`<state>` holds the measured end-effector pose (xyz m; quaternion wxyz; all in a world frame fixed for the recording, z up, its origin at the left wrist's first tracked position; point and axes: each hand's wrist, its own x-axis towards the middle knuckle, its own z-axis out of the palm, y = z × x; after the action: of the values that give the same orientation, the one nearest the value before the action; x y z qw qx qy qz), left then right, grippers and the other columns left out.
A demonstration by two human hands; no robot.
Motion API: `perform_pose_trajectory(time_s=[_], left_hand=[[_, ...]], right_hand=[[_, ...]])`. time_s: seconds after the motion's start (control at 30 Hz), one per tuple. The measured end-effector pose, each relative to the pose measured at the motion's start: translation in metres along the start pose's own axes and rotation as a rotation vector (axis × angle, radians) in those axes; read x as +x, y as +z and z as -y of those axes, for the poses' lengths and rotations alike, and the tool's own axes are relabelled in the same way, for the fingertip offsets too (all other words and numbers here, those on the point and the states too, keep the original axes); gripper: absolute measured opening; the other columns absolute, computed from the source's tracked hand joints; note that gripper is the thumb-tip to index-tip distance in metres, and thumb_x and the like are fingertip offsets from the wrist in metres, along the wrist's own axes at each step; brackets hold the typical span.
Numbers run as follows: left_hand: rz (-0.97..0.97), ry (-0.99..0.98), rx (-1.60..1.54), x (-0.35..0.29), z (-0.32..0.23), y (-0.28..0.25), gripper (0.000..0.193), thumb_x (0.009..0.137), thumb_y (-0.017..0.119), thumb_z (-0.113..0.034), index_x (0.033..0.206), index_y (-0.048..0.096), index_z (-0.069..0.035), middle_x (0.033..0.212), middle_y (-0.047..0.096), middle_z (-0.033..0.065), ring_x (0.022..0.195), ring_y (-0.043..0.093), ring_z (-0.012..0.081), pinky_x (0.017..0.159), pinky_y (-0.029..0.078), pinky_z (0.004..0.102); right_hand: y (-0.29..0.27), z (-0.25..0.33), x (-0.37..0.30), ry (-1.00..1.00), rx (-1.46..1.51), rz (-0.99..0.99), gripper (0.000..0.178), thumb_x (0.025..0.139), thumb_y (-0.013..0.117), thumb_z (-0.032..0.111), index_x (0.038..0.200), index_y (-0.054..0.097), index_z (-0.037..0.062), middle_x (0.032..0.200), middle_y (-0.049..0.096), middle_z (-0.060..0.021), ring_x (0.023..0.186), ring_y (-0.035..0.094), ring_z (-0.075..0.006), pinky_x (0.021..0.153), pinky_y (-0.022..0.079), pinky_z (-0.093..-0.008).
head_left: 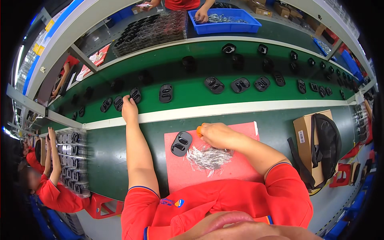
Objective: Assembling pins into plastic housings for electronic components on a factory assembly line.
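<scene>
My left hand (130, 109) reaches over the green conveyor belt (192, 102), its fingers closed at the edge of a black oval plastic part (135, 95). Another black oval part (118, 103) lies just left of those fingers. Over the pink-red mat (176, 172), my right hand (216, 135) is closed around a small orange object (199, 131); most of it is hidden by the fingers. A black oval part with two curved slots (181, 143) rests on the mat, left of that hand. Beside it spreads a loose pile of thin silvery metal pins (209, 159).
More black oval parts (240, 85) sit along the belt. A white rail (224, 107) edges it. On the right stand a cardboard box (306, 136) and a black bag (326, 144); stacked clear trays (72, 160) stand left. Co-workers' hands show by a blue bin (228, 29) and at far left.
</scene>
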<state>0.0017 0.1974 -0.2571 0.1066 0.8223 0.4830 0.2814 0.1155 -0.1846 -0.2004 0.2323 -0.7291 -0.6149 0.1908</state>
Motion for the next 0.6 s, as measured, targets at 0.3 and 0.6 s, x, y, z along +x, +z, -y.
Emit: perform_pose_trajectory(time_s=[0.3,0.6], left_hand=[[0.052,-0.058,-0.136,-0.009,-0.017,-0.009,0.032,0.094,0.050,-0.023,0.123,0.051,-0.009,0.101,0.067,0.0222,0.094,0.063,0.0398,0.080,0.050,0.0457],[-0.059,0.102,-0.055,-0.007,-0.012,-0.005,0.037,0.098,0.047,-0.021,0.133,0.045,-0.010,0.091,0.068,0.0205,0.085,0.066,0.0356,0.076,0.050,0.0440]], right_hand=[[0.002,-0.007,0.007,0.037,0.178,-0.049,0.019,0.089,0.058,0.018,0.094,0.056,-0.0005,0.089,0.061,-0.0187,0.086,0.060,-0.0385,0.074,0.048,-0.0459],[0.011,-0.014,0.019,0.079,0.579,-0.316,0.014,0.091,0.060,0.012,0.102,0.056,0.0031,0.078,0.056,-0.0023,0.070,0.055,-0.0111,0.064,0.046,-0.0279]])
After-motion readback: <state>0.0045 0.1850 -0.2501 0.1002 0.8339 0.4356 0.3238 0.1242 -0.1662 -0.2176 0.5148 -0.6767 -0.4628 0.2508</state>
